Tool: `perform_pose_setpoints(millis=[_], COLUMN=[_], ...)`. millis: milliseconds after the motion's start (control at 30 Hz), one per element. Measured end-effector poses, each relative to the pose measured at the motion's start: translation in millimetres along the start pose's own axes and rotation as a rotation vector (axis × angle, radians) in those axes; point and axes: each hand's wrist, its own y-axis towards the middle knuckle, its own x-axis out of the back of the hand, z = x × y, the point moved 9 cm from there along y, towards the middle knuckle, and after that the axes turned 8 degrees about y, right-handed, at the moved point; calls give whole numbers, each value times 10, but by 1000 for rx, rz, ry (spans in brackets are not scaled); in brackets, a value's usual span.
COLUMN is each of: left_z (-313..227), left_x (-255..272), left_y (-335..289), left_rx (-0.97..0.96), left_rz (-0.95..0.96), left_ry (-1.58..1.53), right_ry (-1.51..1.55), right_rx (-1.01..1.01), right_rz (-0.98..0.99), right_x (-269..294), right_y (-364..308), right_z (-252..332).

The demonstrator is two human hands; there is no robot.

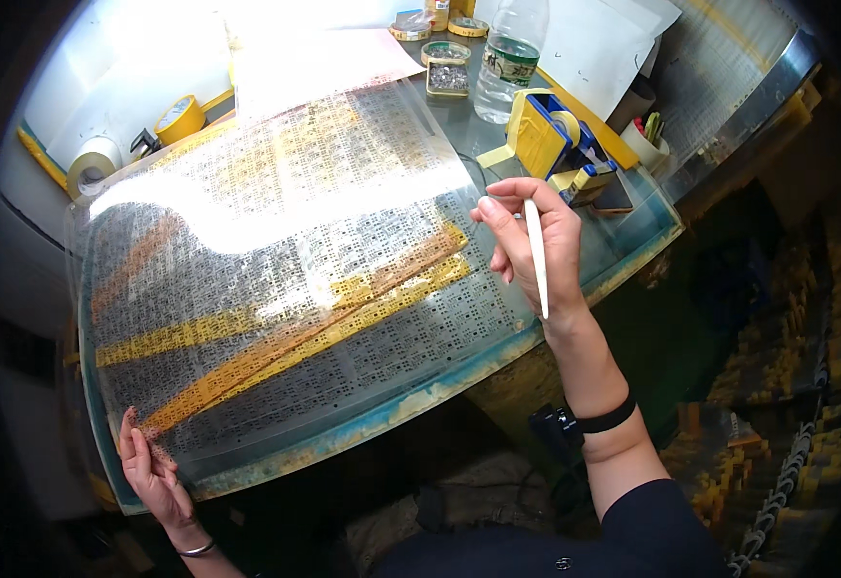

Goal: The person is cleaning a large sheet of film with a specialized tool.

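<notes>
A large transparent film sheet (372, 356), printed with dense rows of small dark marks, lies over the glass-topped table. Yellow and orange tape strips (247, 380) run slantwise beneath or across it; which, I cannot tell. At the sheet's near left corner, my left hand (158, 482) grips the edge, its fingertips partly seen through the printed film. Above the right side of the sheet, my right hand (546, 246) is closed around a slim white pen-like tool (537, 258). The tool's tapered end points down toward my wrist, and its working tip is hard to make out.
Beyond my right hand stand a yellow-and-blue tape dispenser (541, 130), a clear water bottle (511, 67) and a pen cup (645, 144). White paper (319, 67) covers the far part. Tape rolls (180, 120) sit at the far left. The table's worn blue edge (362, 435) faces me.
</notes>
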Motion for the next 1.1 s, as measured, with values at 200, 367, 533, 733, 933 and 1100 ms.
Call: perform_pose_setpoints(millis=[200,367,533,733,933,1100], left_z=[-18,-21,-129,-208,-279,-284], left_x=[-19,-92,-107,-287,-351,-400], left_y=[-4,-14,-89,-130,-240,-273], left_rx=[7,-1,-19,22,9,0], left_rz=[8,8,19,22,21,16], left_ry=[12,13,76,55,37,60], right_ry=[18,0,-21,-155,-225,-244], right_rx=[-16,-13,-43,-8,-34,-48], right_rz=[6,-1,-52,-87,-67,-70], right_x=[6,55,-8,63,139,175], right_y=[-2,22,8,-3,35,73], right_z=[-22,11,-40,-45,-116,-156])
